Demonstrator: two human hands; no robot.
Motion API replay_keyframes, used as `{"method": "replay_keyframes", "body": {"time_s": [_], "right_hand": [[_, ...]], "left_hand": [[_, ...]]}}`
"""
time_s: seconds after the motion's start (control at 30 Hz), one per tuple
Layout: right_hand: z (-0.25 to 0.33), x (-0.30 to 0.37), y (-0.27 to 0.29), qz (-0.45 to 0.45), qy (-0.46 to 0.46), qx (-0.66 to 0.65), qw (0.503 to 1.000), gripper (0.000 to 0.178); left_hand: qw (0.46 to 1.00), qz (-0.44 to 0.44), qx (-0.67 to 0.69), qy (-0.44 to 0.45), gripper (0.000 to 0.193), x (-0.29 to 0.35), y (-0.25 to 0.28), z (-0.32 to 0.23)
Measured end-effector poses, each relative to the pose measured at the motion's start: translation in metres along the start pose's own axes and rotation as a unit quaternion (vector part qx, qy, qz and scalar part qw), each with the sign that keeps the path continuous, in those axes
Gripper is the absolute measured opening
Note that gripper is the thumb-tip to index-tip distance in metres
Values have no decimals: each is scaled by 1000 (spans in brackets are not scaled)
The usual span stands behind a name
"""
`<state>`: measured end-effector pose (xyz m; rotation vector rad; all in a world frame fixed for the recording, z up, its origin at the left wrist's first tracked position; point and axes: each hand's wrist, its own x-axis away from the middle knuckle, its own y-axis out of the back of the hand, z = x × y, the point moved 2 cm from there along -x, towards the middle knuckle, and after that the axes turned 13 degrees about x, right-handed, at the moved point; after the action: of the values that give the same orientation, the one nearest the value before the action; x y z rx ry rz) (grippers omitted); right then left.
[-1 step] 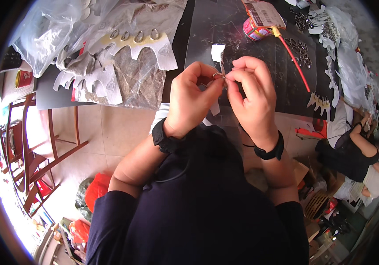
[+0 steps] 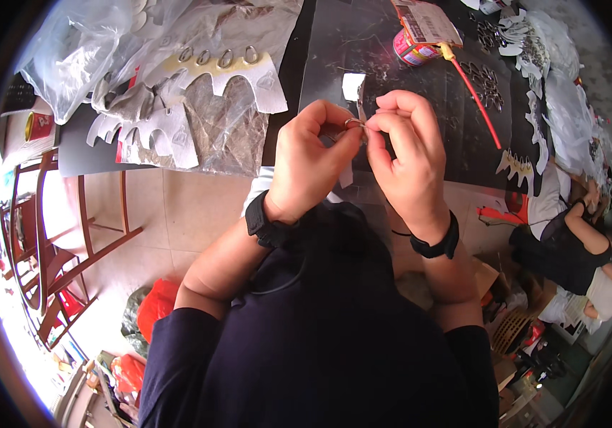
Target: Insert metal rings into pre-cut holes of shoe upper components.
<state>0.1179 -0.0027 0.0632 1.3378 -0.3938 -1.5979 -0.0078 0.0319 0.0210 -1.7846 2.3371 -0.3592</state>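
Above the front edge of the dark table, my two hands meet fingertip to fingertip. A small metal ring (image 2: 353, 121) shows between them. My left hand (image 2: 314, 151) pinches it between thumb and forefinger. My right hand (image 2: 409, 153) is closed in a pinch at the ring's right side; its fingertips cover what they grip. Just beyond the fingers, a narrow dark strip (image 2: 361, 107) runs up to a white scrap (image 2: 353, 86). To the left, a scalloped pale sheet (image 2: 269, 82) with a yellowish smear carries several metal loops (image 2: 226, 58) in a row.
A red-and-pink can (image 2: 411, 51) stands at the back under a flat card (image 2: 427, 23), with a red-handled brush (image 2: 473, 89) beside it. Dark metal loops (image 2: 484, 84) lie in a heap to its right. Clear plastic bags (image 2: 77, 57) cover the far left. Other people (image 2: 570, 242) sit at right.
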Motion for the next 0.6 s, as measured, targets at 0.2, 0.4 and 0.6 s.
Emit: {"method": "replay_keyframes", "body": {"time_s": [0.2, 0.4, 0.6], "right_hand": [[-3, -1, -2, 9, 16, -47, 999, 19], [-12, 2, -5, 43, -91, -156, 983, 15], [-11, 2, -9, 7, -88, -109, 990, 16]], "left_hand": [[997, -14, 71, -23, 8, 0, 0, 2], [989, -10, 143, 30, 10, 1, 0, -3], [998, -13, 66, 19, 11, -1, 0, 1]]}}
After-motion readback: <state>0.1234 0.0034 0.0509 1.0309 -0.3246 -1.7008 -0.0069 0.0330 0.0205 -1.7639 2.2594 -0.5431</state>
